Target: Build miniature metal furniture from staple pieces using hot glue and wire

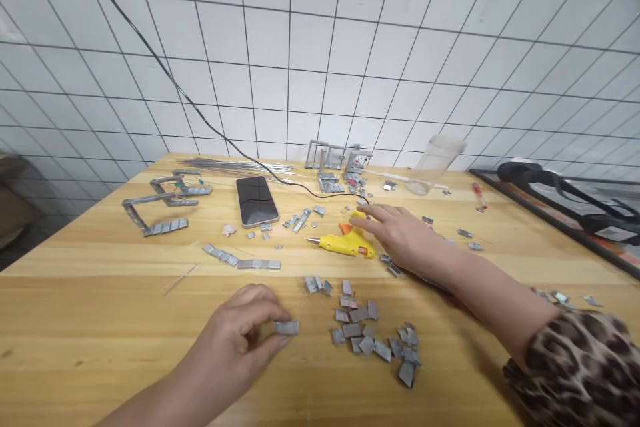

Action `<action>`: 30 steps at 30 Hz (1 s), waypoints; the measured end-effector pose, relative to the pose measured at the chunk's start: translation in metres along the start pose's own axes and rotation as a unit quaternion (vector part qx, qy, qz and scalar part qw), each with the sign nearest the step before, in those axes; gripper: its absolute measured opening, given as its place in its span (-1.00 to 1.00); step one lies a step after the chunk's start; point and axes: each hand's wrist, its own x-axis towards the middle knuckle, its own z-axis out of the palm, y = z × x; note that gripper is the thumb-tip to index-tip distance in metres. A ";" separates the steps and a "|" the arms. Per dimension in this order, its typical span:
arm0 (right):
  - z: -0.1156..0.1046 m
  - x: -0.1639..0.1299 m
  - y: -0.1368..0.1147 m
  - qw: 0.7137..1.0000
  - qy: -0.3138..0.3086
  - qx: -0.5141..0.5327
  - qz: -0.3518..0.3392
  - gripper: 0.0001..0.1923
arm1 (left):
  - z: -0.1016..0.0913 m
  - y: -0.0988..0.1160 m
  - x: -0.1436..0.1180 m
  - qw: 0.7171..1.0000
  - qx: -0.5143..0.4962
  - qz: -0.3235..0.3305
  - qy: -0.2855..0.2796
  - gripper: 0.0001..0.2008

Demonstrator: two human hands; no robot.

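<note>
My left hand (pixel 245 327) pinches a small grey metal piece (pixel 287 327) between thumb and fingertips, low over the front of the table. A yellow hot glue gun (pixel 340 245) lies on its side with its nozzle facing left. My right hand (pixel 393 230) reaches over from the right, fingers stretched out at the gun's handle. Whether they touch it or just hover, I cannot make out. Between my hands is a loose pile of similar grey pieces (pixel 367 343). Two short strips of joined pieces (pixel 259 264) lie beyond my left hand.
A phone (pixel 257 201) lies behind the strips. Angular metal frames (pixel 167 225) stand at left, with others (pixel 330 157) near the tiled wall. Thin rods (pixel 235 165), a clear plastic cup (pixel 434 165) and a black cable (pixel 215 127) are at the back; a black-strapped object (pixel 565 197) sits right.
</note>
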 end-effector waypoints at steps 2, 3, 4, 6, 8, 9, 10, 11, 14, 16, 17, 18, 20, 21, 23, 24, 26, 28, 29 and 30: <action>0.008 0.010 0.000 0.999 -0.014 -0.016 -0.024 -0.38 | -0.001 0.001 0.000 0.999 0.033 0.020 -0.005 -0.87; 0.011 0.013 0.001 0.999 -0.018 -0.024 -0.033 -0.38 | -0.001 0.001 -0.001 0.998 0.049 0.028 -0.007 -0.87; 0.013 0.014 0.002 0.999 -0.020 -0.031 -0.039 -0.39 | -0.001 0.001 -0.001 0.998 0.062 0.032 -0.012 -0.87; 0.018 0.013 0.006 0.998 -0.018 -0.039 -0.048 -0.42 | -0.001 0.001 -0.002 0.997 0.075 0.033 -0.017 -0.89; 0.020 0.011 0.011 0.998 -0.013 -0.039 -0.057 -0.44 | 0.000 0.000 -0.004 0.997 0.072 0.030 -0.010 -0.90; 0.021 0.010 0.013 0.997 -0.010 -0.035 -0.061 -0.46 | 0.001 0.000 -0.004 0.997 0.069 0.030 -0.004 -0.90; 0.022 0.010 0.014 0.997 -0.008 -0.031 -0.065 -0.49 | 0.001 0.000 -0.005 0.997 0.065 0.031 0.001 -0.90; 0.021 0.010 0.014 0.997 -0.005 -0.024 -0.069 -0.53 | 0.001 0.000 -0.005 0.998 0.061 0.031 0.003 -0.89; 0.018 0.010 0.009 0.997 0.003 -0.002 -0.080 -0.66 | 0.000 0.003 -0.004 0.998 0.055 0.028 -0.001 -0.88; 0.014 0.011 0.002 0.996 0.007 0.015 -0.090 -0.71 | -0.001 0.004 -0.003 0.998 0.053 0.026 -0.007 -0.88; 0.013 0.010 -0.002 0.995 0.010 0.023 -0.094 -0.72 | -0.002 0.005 -0.003 0.998 0.053 0.026 -0.008 -0.88; 0.012 0.009 -0.006 0.995 0.014 0.032 -0.095 -0.73 | -0.002 0.005 -0.003 0.998 0.053 0.027 -0.009 -0.88; 0.013 0.006 -0.013 0.994 0.029 0.050 -0.087 -0.73 | -0.002 0.003 -0.003 0.998 0.054 0.031 -0.009 -0.89; 0.013 0.003 -0.017 0.994 0.040 0.060 -0.078 -0.73 | -0.002 0.003 -0.004 0.998 0.054 0.032 -0.008 -0.88; 0.012 -0.005 -0.023 0.993 0.068 0.085 -0.045 -0.75 | -0.002 0.001 -0.004 0.998 0.049 0.029 -0.008 -0.88; 0.010 -0.010 -0.026 0.991 0.085 0.098 -0.023 -0.79 | -0.002 0.001 -0.004 0.999 0.041 0.022 -0.008 -0.88; 0.002 -0.021 -0.033 0.984 0.121 0.126 0.027 -0.82 | -0.003 0.002 -0.003 1.000 0.013 -0.003 -0.005 -0.88; -0.012 -0.034 -0.041 0.973 0.135 0.174 0.070 -0.76 | -0.004 0.002 -0.002 0.999 -0.019 -0.030 -0.002 -0.88; -0.020 -0.040 -0.045 0.958 0.097 0.250 0.103 -0.79 | -0.004 0.003 -0.001 0.999 -0.029 -0.039 -0.001 -0.88; -0.028 -0.045 -0.049 0.940 0.030 0.323 0.108 -0.85 | -0.005 0.003 -0.001 0.999 -0.033 -0.042 0.000 -0.89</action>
